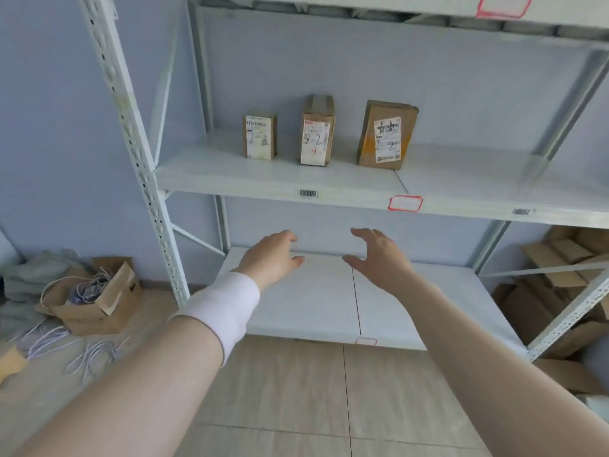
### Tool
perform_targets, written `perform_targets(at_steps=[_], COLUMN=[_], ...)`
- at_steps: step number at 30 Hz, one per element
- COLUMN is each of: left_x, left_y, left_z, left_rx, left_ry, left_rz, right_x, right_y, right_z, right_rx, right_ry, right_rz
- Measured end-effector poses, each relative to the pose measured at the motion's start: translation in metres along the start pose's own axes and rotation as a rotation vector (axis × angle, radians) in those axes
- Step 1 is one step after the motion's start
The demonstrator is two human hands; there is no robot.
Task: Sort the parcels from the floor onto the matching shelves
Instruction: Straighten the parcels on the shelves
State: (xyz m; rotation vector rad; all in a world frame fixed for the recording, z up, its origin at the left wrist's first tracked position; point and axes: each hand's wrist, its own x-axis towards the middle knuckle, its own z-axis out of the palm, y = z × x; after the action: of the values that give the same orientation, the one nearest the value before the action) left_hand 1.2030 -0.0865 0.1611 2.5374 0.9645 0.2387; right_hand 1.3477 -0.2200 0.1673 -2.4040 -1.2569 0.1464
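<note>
Three parcels [316, 131] stand upright on the middle shelf [230, 179]. Both hands, left hand [273, 258] and right hand [379, 258], are spread loosely and hold nothing.

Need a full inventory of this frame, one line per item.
left parcel, middle parcel, right parcel: 3, brown, upright on middle shelf
shelving unit: 1, white, against wall
red-bordered tags: 3, white, shelf front edges
barcode stickers: 2, white, middle shelf edge
open box: 1, brown, floor left, cables inside
loose cables: several, white, floor left
flattened cartons: several, brown, floor right
wristband: 1, white, left wrist
left hand, right hand: 2, bare, open over lower shelf, holding nothing
</note>
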Motion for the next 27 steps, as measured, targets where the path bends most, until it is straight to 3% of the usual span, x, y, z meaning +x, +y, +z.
perform_targets(at_steps=[10, 19, 27], left_x=[0.142, 0.217, 0.293], left_y=[0.049, 0.049, 0.006], left_z=[-0.161, -0.316, -0.415], left_rx=[0.058, 0.048, 0.01], left_ry=[0.317, 0.585, 0.682], left_rz=[0.187, 0.302, 0.372], right_x=[0.146, 0.259, 0.361], right_y=[-0.074, -0.16, -0.24], right_z=[-0.132, -0.231, -0.267], right_rx=[0.016, 0.1, 0.085], right_ry=[0.324, 0.666, 0.736], right_rz=[-0.219, -0.403, -0.392])
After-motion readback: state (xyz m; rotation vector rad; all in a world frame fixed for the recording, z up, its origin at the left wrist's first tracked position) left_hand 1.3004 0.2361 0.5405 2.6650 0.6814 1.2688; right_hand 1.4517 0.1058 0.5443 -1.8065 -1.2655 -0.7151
